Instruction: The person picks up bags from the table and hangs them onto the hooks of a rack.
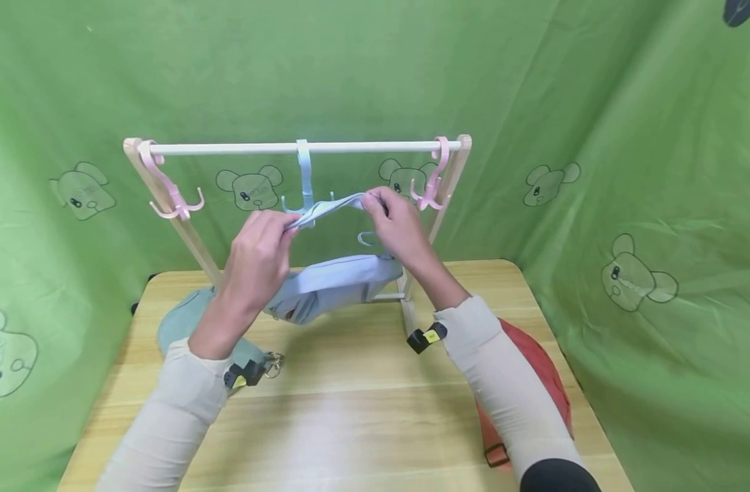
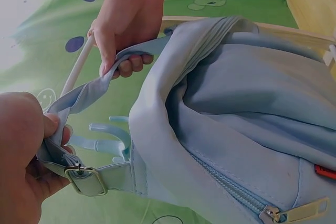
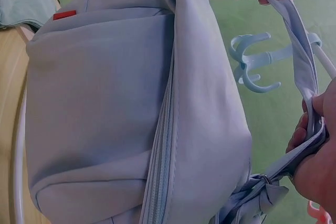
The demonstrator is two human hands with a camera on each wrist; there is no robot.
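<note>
A light blue zippered bag (image 1: 338,277) hangs by its strap (image 1: 331,207) above the table. My left hand (image 1: 258,256) pinches the strap at one side, and my right hand (image 1: 402,229) grips it farther right, so a stretch of strap spans between them. Right behind that stretch is a light blue hook (image 1: 305,178) with several curved prongs, hung on the rack's bar. In the left wrist view a metal buckle (image 2: 86,181) sits on the strap beside my left hand. The right wrist view shows the bag's front pocket (image 3: 105,87) and the blue prongs (image 3: 257,59) beyond it.
The white bar (image 1: 227,149) on wooden legs also carries pink hooks at its left (image 1: 171,191) and right (image 1: 433,181) ends. A teal bag (image 1: 186,318) lies on the wooden table (image 1: 338,410) at left, partly under my arm, and a red bag (image 1: 543,365) at right. Green cloth surrounds the table.
</note>
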